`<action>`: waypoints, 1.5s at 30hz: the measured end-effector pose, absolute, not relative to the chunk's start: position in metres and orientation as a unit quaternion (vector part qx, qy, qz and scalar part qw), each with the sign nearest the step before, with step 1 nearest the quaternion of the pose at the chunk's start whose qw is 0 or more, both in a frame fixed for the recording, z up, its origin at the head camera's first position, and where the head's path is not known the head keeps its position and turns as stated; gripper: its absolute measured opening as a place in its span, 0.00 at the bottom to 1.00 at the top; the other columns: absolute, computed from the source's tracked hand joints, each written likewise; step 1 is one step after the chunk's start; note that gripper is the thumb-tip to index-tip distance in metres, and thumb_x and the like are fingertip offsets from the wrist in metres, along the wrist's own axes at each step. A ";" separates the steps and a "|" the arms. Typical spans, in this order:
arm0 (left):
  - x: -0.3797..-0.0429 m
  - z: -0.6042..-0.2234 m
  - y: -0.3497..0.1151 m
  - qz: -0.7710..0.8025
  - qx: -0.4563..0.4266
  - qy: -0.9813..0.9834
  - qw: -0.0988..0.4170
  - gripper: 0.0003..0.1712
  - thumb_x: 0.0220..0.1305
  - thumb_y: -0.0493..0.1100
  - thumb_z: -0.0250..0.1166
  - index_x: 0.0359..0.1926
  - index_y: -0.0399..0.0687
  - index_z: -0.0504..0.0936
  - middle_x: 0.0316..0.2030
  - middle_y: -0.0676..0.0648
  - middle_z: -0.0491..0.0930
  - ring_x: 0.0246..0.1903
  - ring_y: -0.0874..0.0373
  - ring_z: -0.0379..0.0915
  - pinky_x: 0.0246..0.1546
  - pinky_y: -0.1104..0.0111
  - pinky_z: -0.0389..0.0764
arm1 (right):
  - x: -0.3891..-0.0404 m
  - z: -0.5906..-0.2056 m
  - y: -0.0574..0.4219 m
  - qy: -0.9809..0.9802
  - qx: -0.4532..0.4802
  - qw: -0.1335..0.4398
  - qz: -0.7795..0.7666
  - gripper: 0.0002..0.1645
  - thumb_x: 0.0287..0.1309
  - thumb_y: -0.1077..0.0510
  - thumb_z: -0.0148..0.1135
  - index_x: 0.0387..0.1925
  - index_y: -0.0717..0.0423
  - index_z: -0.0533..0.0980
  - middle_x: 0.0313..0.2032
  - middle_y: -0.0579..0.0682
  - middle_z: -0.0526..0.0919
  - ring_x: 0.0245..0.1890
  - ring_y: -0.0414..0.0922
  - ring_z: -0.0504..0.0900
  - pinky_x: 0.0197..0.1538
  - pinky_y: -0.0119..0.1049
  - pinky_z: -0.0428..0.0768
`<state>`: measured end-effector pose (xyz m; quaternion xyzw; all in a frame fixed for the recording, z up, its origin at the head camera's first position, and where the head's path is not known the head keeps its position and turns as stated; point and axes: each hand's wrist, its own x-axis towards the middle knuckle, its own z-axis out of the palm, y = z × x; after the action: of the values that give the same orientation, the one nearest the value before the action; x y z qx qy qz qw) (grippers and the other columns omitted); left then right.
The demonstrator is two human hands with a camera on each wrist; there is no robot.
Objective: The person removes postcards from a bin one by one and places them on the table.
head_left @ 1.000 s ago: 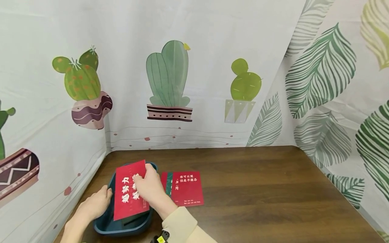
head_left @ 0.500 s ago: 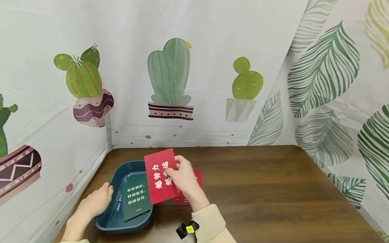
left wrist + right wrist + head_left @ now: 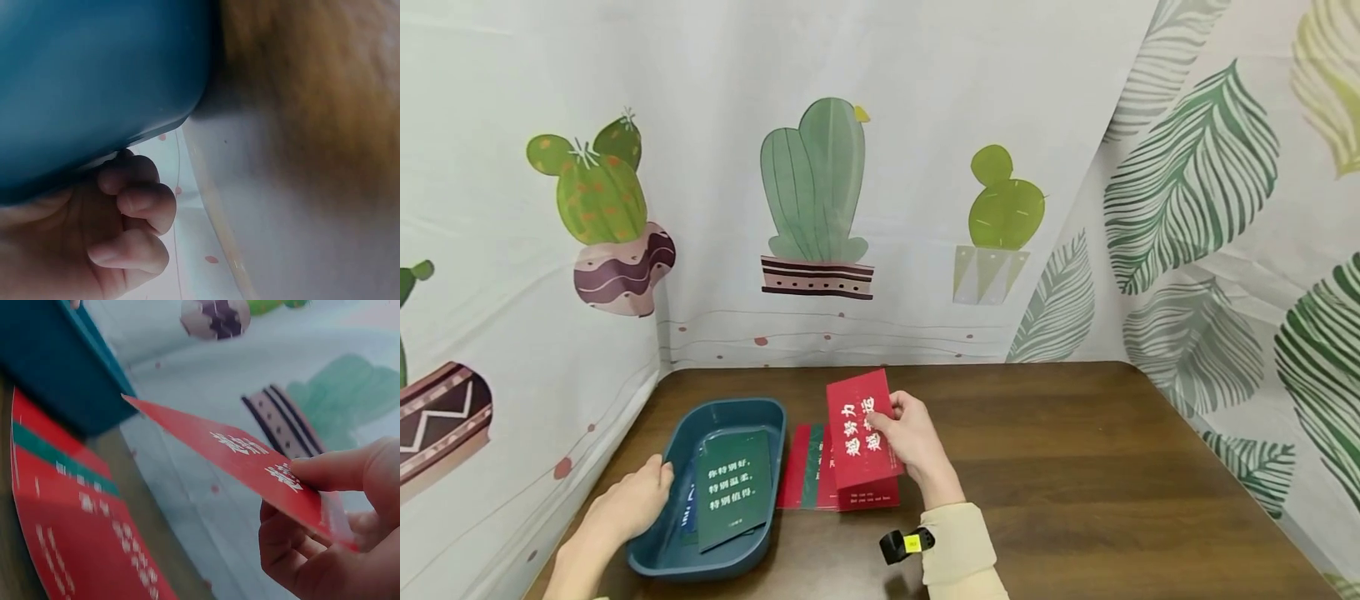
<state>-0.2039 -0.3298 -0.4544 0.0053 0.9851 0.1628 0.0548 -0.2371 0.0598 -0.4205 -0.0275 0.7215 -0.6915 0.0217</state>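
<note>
- The right hand (image 3: 910,437) pinches a red rectangular paper card with white characters (image 3: 859,429), thumb on its printed face and the other fingers (image 3: 300,562) curled behind it
- That held red card is tilted up off the surface, its lower edge just above the fanned stack of flat red and green cards (image 3: 820,479); the wrist view shows air between the two
- The stack lies flat on the dark brown wooden table (image 3: 1075,483), just to the right of the teal oval plastic tray (image 3: 730,567) and not touching the tray's wall, as far as the head view shows
- The right sleeve is cream-coloured, with a small black band bearing a yellow tag (image 3: 907,544) at the wrist
- The left hand (image 3: 628,504) holds the teal tray's left rim, fingers (image 3: 140,203) curled under the edge (the wrist view shows them tucked against the tray's outer wall)
- Inside the tray a dark green rectangular card with white characters (image 3: 732,487) lies slanted, its upper end propped toward the tray's far wall; a sliver of a blue card (image 3: 688,512) shows beneath it on the left
- Behind the tray and round the table hang white curtains printed with potted cacti (image 3: 815,196), and to the tray's far right a curtain printed with green leaves (image 3: 1195,167)
</note>
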 end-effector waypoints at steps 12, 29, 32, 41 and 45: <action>-0.204 -0.456 -0.329 0.164 0.007 0.985 0.053 0.25 0.77 0.49 0.35 0.49 0.30 0.67 0.38 0.28 0.77 0.39 0.28 0.76 0.34 0.39 0.72 | -0.247 -0.458 0.076 0.781 0.019 0.047 -0.623 0.09 0.60 0.64 0.61 0.38 0.65 0.71 0.29 0.56 0.79 0.25 0.45 0.82 0.28 0.39 0.82; -0.205 -0.457 -0.330 0.163 0.008 0.985 0.052 0.26 0.78 0.51 0.34 0.49 0.31 0.67 0.39 0.28 0.77 0.39 0.27 0.76 0.33 0.39 0.72 | -0.254 -0.480 0.069 0.827 0.059 0.028 -0.559 0.09 0.57 0.64 0.66 0.33 0.64 0.73 0.26 0.54 0.78 0.24 0.44 0.80 0.27 0.37 0.80; -0.205 -0.458 -0.331 0.163 0.006 0.985 0.053 0.26 0.77 0.50 0.34 0.50 0.30 0.67 0.40 0.27 0.77 0.40 0.27 0.76 0.34 0.39 0.72 | -0.256 -0.484 0.067 0.872 0.068 0.002 -0.485 0.10 0.55 0.63 0.69 0.31 0.62 0.74 0.26 0.53 0.77 0.26 0.44 0.78 0.28 0.37 0.79; -0.205 -0.455 -0.331 0.166 0.000 0.985 0.056 0.25 0.77 0.51 0.35 0.48 0.33 0.68 0.39 0.29 0.78 0.39 0.29 0.76 0.33 0.39 0.72 | -0.258 -0.486 0.065 0.921 0.075 -0.026 -0.380 0.16 0.53 0.60 0.71 0.39 0.66 0.76 0.30 0.57 0.79 0.31 0.49 0.78 0.33 0.43 0.81; -0.204 -0.456 -0.331 0.165 0.001 0.985 0.057 0.26 0.77 0.51 0.35 0.49 0.32 0.67 0.39 0.28 0.77 0.40 0.28 0.76 0.34 0.39 0.72 | -0.257 -0.485 0.065 0.924 0.085 -0.022 -0.371 0.21 0.51 0.58 0.73 0.42 0.66 0.75 0.31 0.57 0.79 0.30 0.49 0.78 0.32 0.45 0.80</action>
<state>-0.2042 -0.3309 -0.4557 0.0012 0.9847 0.1646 0.0567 -0.2568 0.0647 -0.4852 0.0851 0.9245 -0.3710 -0.0218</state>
